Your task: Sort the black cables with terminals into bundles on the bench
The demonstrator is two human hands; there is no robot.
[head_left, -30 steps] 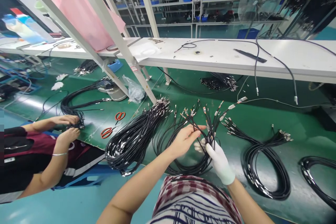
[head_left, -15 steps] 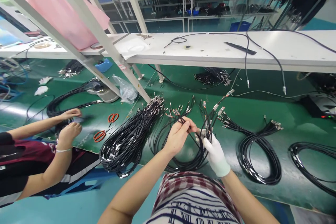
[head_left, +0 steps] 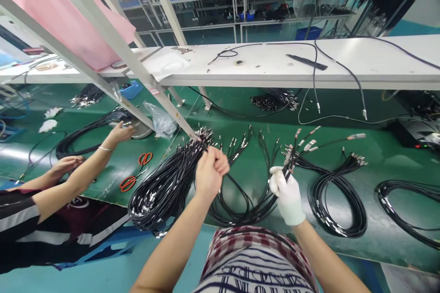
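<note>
My bare left hand (head_left: 212, 171) is closed beside the tip end of a large bundle of black cables (head_left: 165, 187). A black cable runs out from under its fingers toward a coil; the grip itself is partly hidden. My right hand (head_left: 286, 194), in a white glove, is wrapped around a bunch of black cables (head_left: 289, 161) just below their metal connectors, which fan out above it. These cables curve down into a loose coil (head_left: 240, 217) between my hands. Several loose cable ends (head_left: 244, 139) lie on the green table behind the coil.
More coiled cables (head_left: 338, 210) lie to the right. Orange-handled scissors (head_left: 128, 183) and a plastic bag (head_left: 161, 119) are on the left. A co-worker's hands (head_left: 122, 132) work at far left. A white shelf (head_left: 268, 66) with hanging cables spans the back, beside slanted posts.
My left hand has moved left, away from my right hand, to the large bundle. My right hand has shifted slightly right, its cables fanning out. The co-worker's one arm has reached forward.
</note>
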